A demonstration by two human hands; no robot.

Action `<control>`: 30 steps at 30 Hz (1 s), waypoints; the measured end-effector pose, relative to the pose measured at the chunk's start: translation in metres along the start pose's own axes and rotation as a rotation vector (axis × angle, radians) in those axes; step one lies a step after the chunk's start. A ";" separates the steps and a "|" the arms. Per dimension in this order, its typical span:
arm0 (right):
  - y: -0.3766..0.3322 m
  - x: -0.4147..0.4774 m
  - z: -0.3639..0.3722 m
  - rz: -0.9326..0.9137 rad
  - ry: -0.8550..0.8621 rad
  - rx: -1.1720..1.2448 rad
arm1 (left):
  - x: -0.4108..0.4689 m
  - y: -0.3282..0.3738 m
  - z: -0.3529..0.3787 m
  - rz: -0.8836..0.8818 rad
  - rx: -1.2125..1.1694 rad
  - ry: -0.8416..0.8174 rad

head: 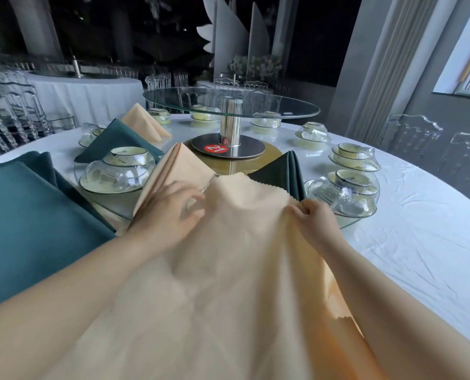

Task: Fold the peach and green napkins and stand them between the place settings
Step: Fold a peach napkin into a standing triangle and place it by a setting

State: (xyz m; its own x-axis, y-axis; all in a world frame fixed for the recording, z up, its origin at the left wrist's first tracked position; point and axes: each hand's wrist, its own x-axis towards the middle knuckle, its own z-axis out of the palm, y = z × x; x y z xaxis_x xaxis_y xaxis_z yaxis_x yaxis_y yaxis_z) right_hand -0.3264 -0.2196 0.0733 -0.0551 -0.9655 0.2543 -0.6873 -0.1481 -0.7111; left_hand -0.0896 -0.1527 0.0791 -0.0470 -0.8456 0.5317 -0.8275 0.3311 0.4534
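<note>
We record the unfolded peach napkin spread near, between hands held apart. The right hand pinches its far edge, evidently to tension it for folding. The left hand lies at its left edge; we cannot tell its grip.

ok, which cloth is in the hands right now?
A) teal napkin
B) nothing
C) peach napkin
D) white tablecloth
C: the right hand pinches the far zigzag edge of the unfolded peach napkin and the left hand grips its left side, while the teal napkins lie flat off to the left.
</note>
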 end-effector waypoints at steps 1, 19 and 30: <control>0.000 -0.003 -0.001 -0.014 0.003 -0.014 | -0.022 0.003 -0.005 0.008 0.012 -0.085; 0.050 -0.169 -0.081 0.010 -0.180 -0.504 | -0.133 0.014 -0.003 -0.114 0.362 -0.680; 0.102 -0.095 -0.106 0.303 0.096 -0.304 | -0.103 -0.009 0.001 -0.207 0.337 -0.574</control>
State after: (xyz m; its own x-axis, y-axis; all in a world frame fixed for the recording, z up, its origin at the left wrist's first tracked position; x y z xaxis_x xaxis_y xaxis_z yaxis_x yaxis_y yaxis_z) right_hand -0.4676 -0.1205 0.0464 -0.3445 -0.9291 0.1342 -0.8106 0.2223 -0.5418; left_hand -0.0775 -0.0695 0.0195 -0.0808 -0.9957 -0.0460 -0.9756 0.0696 0.2083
